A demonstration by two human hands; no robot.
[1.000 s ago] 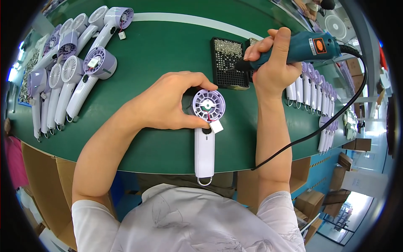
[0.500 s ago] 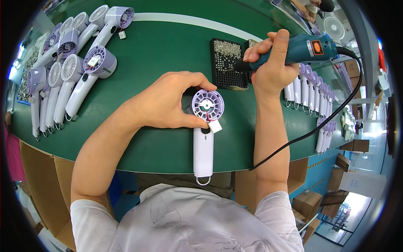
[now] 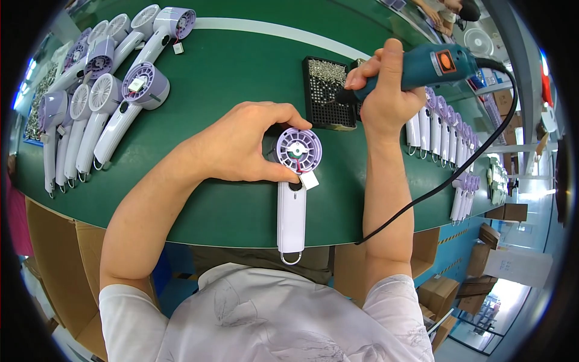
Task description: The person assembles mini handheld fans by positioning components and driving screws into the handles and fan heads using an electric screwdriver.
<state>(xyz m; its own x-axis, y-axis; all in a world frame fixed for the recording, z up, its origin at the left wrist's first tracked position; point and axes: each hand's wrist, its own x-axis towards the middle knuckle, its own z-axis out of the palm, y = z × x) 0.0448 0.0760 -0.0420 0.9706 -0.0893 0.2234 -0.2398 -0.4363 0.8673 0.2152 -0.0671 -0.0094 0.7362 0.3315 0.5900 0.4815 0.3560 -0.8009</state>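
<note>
My left hand [image 3: 247, 142] is curled round the lilac head of a handheld fan [image 3: 291, 211], thumb and fingers on opposite sides of the rim. The fan lies on the green table, its white handle toward me and its metal loop past the table edge. Its head is uncovered, showing the motor hub, thin wires and a white connector tag. In my right hand [image 3: 392, 90] is a teal electric screwdriver [image 3: 431, 67], held nearly level. Its dark tip points left, over a black screw tray [image 3: 329, 93] full of small silver screws.
Several lilac-and-white fans [image 3: 102, 96] lie at the left, some with grilles. Another row of fans [image 3: 440, 130] lies at the right. The screwdriver's black cable [image 3: 446, 192] loops down past my right forearm. A person [image 3: 440, 15] works at the far right. Cardboard boxes [image 3: 439, 294] stand below the table.
The screwdriver has shifted slightly left in my right hand's grip, staying over the screw tray. My left hand and the fan hold nearly the same place.
</note>
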